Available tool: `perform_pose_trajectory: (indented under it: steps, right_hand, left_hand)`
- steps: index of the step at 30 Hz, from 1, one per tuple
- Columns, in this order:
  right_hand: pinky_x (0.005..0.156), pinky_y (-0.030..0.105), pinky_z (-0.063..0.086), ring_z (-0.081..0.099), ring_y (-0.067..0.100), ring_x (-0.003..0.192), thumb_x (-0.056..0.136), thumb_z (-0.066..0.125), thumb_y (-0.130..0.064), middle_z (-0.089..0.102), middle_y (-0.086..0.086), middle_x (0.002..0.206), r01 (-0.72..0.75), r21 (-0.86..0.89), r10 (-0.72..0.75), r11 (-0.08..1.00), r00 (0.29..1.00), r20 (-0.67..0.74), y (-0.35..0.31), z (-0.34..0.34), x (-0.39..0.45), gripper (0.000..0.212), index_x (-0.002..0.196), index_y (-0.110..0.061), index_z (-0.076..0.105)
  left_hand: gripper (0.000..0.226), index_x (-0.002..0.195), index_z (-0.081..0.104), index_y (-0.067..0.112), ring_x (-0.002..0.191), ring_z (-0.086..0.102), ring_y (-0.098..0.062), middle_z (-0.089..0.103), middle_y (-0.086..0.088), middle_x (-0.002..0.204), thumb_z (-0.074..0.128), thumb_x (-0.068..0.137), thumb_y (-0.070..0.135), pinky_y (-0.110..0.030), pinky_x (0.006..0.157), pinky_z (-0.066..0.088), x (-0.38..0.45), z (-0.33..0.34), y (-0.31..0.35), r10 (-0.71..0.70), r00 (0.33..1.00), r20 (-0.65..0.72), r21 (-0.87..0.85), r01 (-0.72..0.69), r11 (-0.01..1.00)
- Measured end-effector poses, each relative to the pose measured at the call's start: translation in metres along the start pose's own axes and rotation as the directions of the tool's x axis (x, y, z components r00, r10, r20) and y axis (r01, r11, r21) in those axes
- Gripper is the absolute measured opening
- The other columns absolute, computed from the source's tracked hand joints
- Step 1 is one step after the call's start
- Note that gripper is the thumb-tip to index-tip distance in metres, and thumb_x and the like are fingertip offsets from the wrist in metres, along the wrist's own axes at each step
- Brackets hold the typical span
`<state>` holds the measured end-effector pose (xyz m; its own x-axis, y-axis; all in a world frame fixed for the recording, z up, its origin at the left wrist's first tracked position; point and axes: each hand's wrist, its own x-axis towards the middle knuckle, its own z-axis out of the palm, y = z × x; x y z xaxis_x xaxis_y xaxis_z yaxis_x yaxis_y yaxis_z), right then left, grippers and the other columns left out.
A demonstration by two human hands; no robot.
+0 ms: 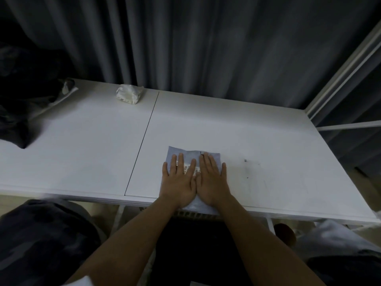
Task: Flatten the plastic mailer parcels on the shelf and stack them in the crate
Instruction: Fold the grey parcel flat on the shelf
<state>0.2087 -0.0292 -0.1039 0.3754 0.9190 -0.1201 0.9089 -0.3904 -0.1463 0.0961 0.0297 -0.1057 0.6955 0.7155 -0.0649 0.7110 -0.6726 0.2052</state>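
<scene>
**Here, both palms press a mailer flat**

Here the left hand and the right hand lie side by side, fingers straight and spread, palms down on a pale blue plastic mailer. Neither hand grasps anything; both simply press on the parcel with flat fingers. The thumbs meet or nearly meet along the middle.

The mailer lies at the near edge of the white shelf, right of the dark seam that splits the surface in two. Its near end reaches the shelf's front lip under the wrists. A white label with printed digits shows between the left hand's fingers.

Well apart, near the far edge on the left panel, sits a crumpled white parcel. Farther left, a dark bundle spills over the shelf's left end, with a grey-white scrap at its upper edge. Faint dark marks dot the surface to the right of the hands. Grey curtains hang behind the shelf.
</scene>
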Motion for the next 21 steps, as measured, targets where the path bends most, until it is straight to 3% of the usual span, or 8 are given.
perform_pose_trajectory:
  steps: [4, 7, 10, 16, 19, 21]
  right_hand:
    - [0.118, 0.046, -0.01, -0.015, 0.011, 0.146, 0.094, 0.003, -0.043, -0.015, -0.002, 0.16, -0.007, 0.008, 0.007, 1.0, 1.0, 0.008, -0.001, -0.002, 0.001, 0.064, 0.152, -0.019, -0.01]
    - [0.118, 0.044, -0.01, -0.012, 0.011, 0.147, 0.1, 0.007, -0.039, -0.012, -0.002, 0.16, -0.011, 0.02, 0.011, 1.0, 1.0, -0.027, -0.002, -0.003, 0.001, 0.059, 0.153, -0.018, -0.007]
    - [0.118, 0.043, -0.01, -0.012, 0.011, 0.147, 0.099, 0.004, -0.039, -0.011, -0.001, 0.161, 0.0, 0.018, 0.0, 1.0, 0.999, -0.033, -0.003, -0.001, 0.001, 0.059, 0.153, -0.017, -0.007]
    - [0.11, 0.044, -0.024, -0.028, 0.017, 0.142, 0.088, -0.004, -0.049, -0.028, -0.002, 0.156, 0.007, 0.067, -0.004, 0.998, 0.999, -0.042, -0.004, -0.005, -0.014, 0.067, 0.151, -0.026, -0.011]
    - [0.113, 0.042, -0.019, -0.022, 0.019, 0.145, 0.087, -0.007, -0.052, -0.022, -0.002, 0.158, 0.001, 0.12, 0.0, 0.993, 1.0, -0.005, -0.008, 0.0, -0.029, 0.069, 0.152, -0.028, -0.006]
    - [0.115, 0.042, -0.016, -0.016, 0.019, 0.146, 0.084, -0.012, -0.053, -0.015, 0.001, 0.159, 0.013, 0.117, -0.005, 0.993, 0.998, -0.066, -0.01, 0.006, -0.033, 0.075, 0.153, -0.027, -0.001]
  left_hand:
    - [0.077, 0.152, -0.005, 0.027, 0.147, -0.012, -0.03, -0.012, -0.013, 0.159, -0.014, 0.08, 0.052, -0.049, 0.116, -0.006, 0.002, -0.004, -0.003, 0.002, 1.0, 0.022, 0.012, -0.002, 1.0]
    - [0.083, 0.153, 0.002, 0.023, 0.147, -0.001, -0.027, -0.001, -0.011, 0.161, -0.008, 0.078, 0.056, -0.045, 0.117, 0.001, 0.007, -0.008, -0.011, 0.024, 0.999, -0.035, 0.001, -0.024, 1.0]
    - [0.077, 0.153, 0.001, 0.024, 0.148, -0.009, -0.022, -0.008, -0.007, 0.161, 0.003, 0.083, 0.057, -0.04, 0.118, -0.004, 0.011, -0.005, -0.017, 0.017, 0.999, -0.028, -0.076, -0.019, 0.997]
    - [0.087, 0.153, 0.001, 0.03, 0.147, -0.013, -0.026, -0.011, -0.008, 0.16, -0.01, 0.073, 0.062, -0.04, 0.117, -0.008, 0.011, 0.001, -0.017, 0.01, 0.998, -0.055, -0.068, -0.014, 0.998]
    - [0.082, 0.153, 0.001, 0.03, 0.147, -0.013, -0.027, -0.011, -0.012, 0.16, -0.01, 0.076, 0.056, -0.042, 0.117, -0.008, 0.01, -0.001, -0.016, 0.005, 0.999, -0.04, -0.068, -0.008, 0.998]
    - [0.073, 0.153, 0.0, 0.03, 0.146, -0.016, -0.027, -0.013, -0.012, 0.159, -0.002, 0.083, 0.051, -0.042, 0.117, -0.009, 0.009, -0.003, -0.016, 0.001, 1.0, -0.018, -0.082, -0.002, 0.997]
